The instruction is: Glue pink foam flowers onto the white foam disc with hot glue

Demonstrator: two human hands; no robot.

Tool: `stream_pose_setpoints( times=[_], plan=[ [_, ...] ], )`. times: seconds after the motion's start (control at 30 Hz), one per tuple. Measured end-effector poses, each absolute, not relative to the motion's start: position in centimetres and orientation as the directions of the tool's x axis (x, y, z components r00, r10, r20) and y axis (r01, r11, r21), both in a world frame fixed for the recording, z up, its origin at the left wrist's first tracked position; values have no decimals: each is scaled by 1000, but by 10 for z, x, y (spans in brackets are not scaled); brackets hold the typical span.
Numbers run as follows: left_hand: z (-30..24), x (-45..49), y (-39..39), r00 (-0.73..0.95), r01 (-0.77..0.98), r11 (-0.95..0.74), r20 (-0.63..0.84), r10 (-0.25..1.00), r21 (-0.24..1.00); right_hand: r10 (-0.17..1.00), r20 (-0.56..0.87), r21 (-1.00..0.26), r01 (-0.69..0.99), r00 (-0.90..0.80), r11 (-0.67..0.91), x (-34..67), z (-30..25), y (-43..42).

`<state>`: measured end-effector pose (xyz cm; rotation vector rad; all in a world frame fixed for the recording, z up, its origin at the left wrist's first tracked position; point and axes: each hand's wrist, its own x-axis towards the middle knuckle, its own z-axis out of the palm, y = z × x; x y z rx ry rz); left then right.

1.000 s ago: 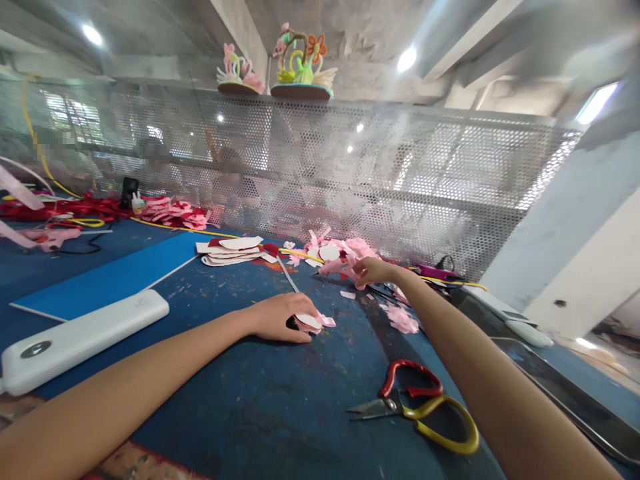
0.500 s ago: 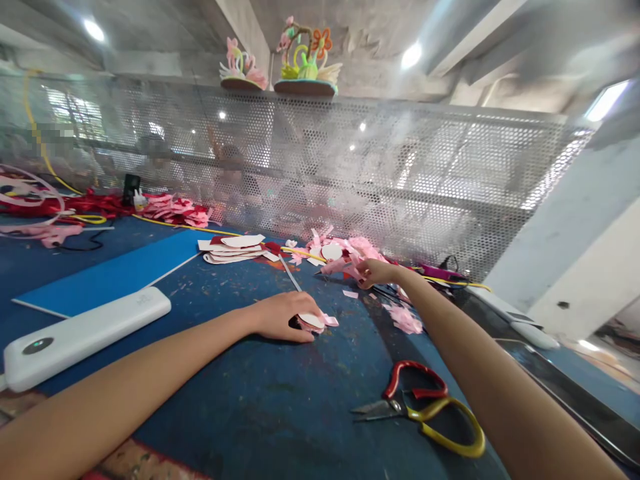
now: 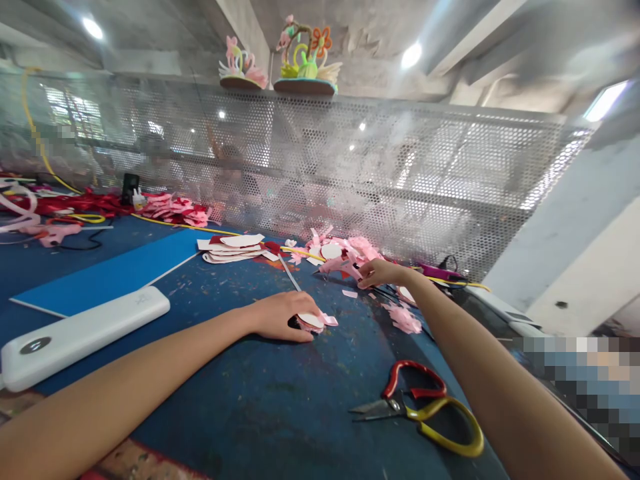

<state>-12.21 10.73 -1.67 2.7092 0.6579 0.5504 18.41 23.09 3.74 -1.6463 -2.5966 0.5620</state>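
Note:
My left hand (image 3: 287,315) rests on the blue tabletop, its fingers closed round a small pink fabric piece (image 3: 311,323) with a white oval face. A short pink ribbon end (image 3: 329,320) sticks out of it to the right; the palm hides the rest. Farther off to the right, my right hand (image 3: 376,272) has its fingers closed on the handle of a pink hot glue gun (image 3: 337,268). The gun's nozzle points left, close above the table. Behind the gun lies a heap of pink ribbon pieces (image 3: 367,248) with a white oval (image 3: 331,251) among them.
Scissors (image 3: 400,405) with red and yellow handles lie by my right forearm. At left are a white power bank (image 3: 90,337) and a blue board (image 3: 110,270). White cut-outs (image 3: 235,248) are stacked mid-table. A perforated metal screen (image 3: 320,160) stands behind.
The glue gun and my right hand have shifted very slightly. My left hand stays in place with the pink piece.

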Motion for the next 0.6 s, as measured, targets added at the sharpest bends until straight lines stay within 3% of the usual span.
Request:
stream_pose_setpoints(
  times=[0.6],
  plan=[
    [-15,-122,108,820,373,-852,299,488,367,902,-198,-298,900,-385,319,166,41,229]
  ],
)
